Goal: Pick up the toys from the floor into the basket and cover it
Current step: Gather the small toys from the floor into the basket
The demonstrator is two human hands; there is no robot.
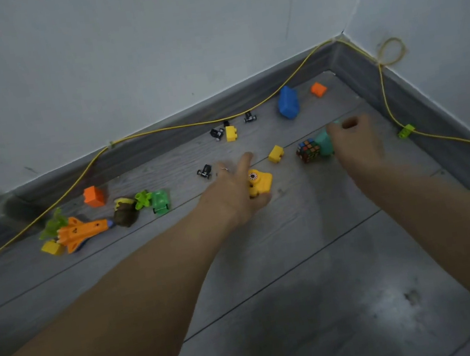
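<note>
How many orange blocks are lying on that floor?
2. One orange block sits at the left near the baseboard, behind the orange plane. The other orange block lies in the far corner, right of the blue toy. Hands may hide more.

This looks like a room in a home, down in a corner where two plain white walls (pixel 148 53) meet. A dark baseboard (pixel 162 146) runs along the bottom of the walls, and a thin yellow cord (pixel 195 124) hangs along it. In front of the baseboard is a grey wood-look floor (pixel 307 304). Small toys lie all over the floor near the baseboard: an orange rocket plane (pixel 81 232), blocks like a yellow block (pixel 276 153), and a colour cube (pixel 308 150).
</note>
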